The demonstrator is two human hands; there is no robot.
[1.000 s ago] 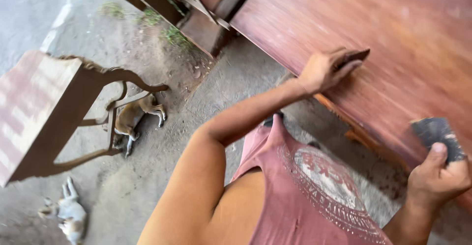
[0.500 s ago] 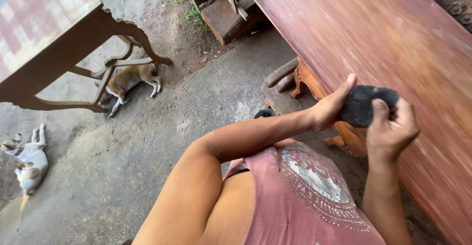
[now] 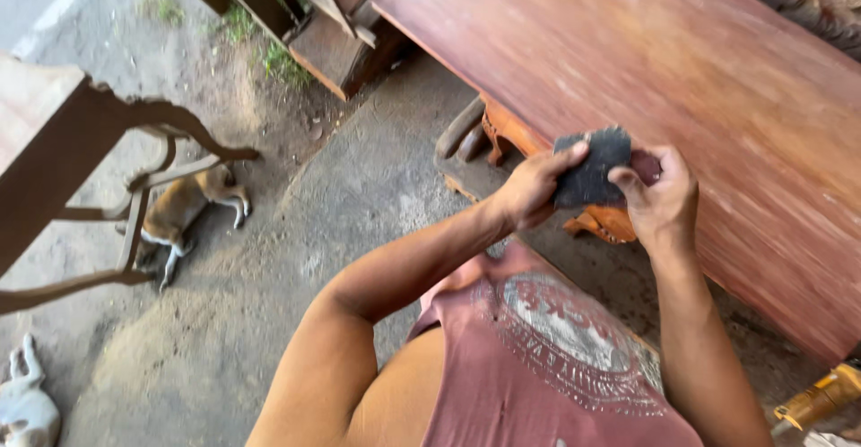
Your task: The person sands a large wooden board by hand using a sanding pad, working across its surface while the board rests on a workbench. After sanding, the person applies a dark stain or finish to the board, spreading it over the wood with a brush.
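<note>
Head view: near the frame's centre right, the left hand and right hand both pinch a dark, rough sheet of sandpaper, fingers curled shut on its edges, above the long reddish-brown wooden tabletop. A tan dog lies at left.

A dark grey sheet of sandpaper is held up in the air between both hands, just above the near edge of the reddish-brown wooden counter. The sheet is worn and ragged along its top edge and slightly curled. The left hand pinches its left side; the right hand grips its right side, covering that end.
</note>
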